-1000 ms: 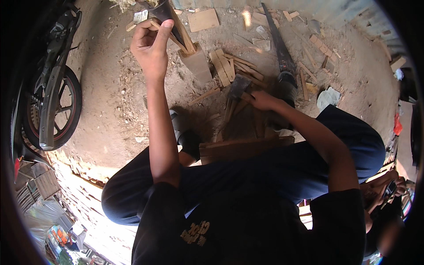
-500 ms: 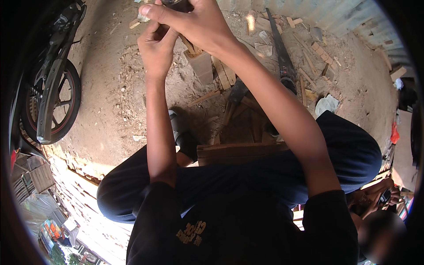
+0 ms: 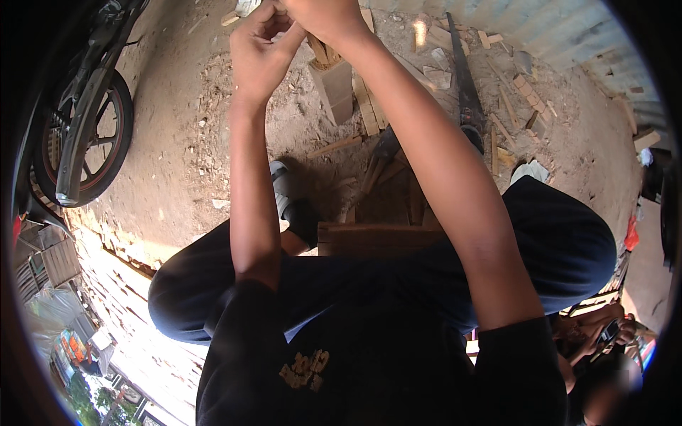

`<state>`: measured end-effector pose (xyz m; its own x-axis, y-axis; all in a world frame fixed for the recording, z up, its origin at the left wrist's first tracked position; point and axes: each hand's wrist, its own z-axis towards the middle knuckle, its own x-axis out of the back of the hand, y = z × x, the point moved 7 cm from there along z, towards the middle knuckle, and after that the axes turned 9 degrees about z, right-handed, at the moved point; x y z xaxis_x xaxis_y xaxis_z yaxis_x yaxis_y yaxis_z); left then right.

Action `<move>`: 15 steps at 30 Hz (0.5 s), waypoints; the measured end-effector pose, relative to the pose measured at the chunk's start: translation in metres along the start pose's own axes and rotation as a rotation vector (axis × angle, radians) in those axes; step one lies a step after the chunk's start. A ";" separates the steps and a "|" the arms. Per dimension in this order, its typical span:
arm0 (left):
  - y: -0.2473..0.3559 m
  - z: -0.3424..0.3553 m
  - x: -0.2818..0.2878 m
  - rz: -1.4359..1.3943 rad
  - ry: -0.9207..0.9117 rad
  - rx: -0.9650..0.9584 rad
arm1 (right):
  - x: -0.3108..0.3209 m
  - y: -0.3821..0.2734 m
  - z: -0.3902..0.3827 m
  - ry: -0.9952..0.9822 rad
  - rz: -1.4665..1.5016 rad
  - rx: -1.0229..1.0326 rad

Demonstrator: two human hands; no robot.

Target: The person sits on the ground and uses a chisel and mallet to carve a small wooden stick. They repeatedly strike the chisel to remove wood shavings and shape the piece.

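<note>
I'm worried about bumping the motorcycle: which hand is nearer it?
The left hand, toward the motorcycle at picture left; the right hand lies farther right, beyond the left.

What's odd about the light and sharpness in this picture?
In the head view, glare whites out a patch at lower left; shadow darkens the ground beside the left shoe; there too, the wide lens bends the metal wall, and another person's head is blurred.
</note>
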<state>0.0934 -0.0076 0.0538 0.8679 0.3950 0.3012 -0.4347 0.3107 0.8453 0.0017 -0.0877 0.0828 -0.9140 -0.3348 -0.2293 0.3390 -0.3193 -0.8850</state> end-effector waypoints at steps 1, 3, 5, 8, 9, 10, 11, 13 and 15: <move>0.000 0.001 0.001 0.016 -0.007 -0.014 | -0.001 0.002 0.002 0.006 -0.007 -0.004; -0.005 0.002 0.004 0.064 0.037 0.006 | -0.008 0.009 0.009 -0.018 -0.011 -0.049; -0.008 -0.002 0.007 0.066 0.059 0.025 | -0.008 0.011 0.018 -0.015 -0.017 -0.078; -0.011 -0.018 0.005 -0.059 0.096 0.044 | 0.022 0.007 0.043 0.113 -0.104 -0.056; -0.014 -0.024 -0.004 -0.145 0.125 0.048 | 0.043 0.013 0.052 0.102 -0.120 -0.165; -0.017 -0.031 -0.009 -0.228 0.151 0.066 | 0.059 0.023 0.056 0.086 -0.141 -0.276; -0.016 -0.036 -0.013 -0.245 0.176 0.012 | 0.068 0.021 0.061 0.098 -0.073 -0.167; -0.017 -0.043 -0.030 -0.281 0.202 -0.071 | 0.084 0.035 0.061 0.072 0.168 -0.169; -0.028 -0.044 -0.034 -0.362 0.372 -0.029 | 0.090 0.044 0.063 0.037 0.243 -0.155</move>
<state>0.0652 0.0086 0.0003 0.8219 0.5370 -0.1902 -0.1337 0.5063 0.8519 -0.0515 -0.1880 0.0483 -0.8187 -0.3515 -0.4540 0.5132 -0.0932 -0.8532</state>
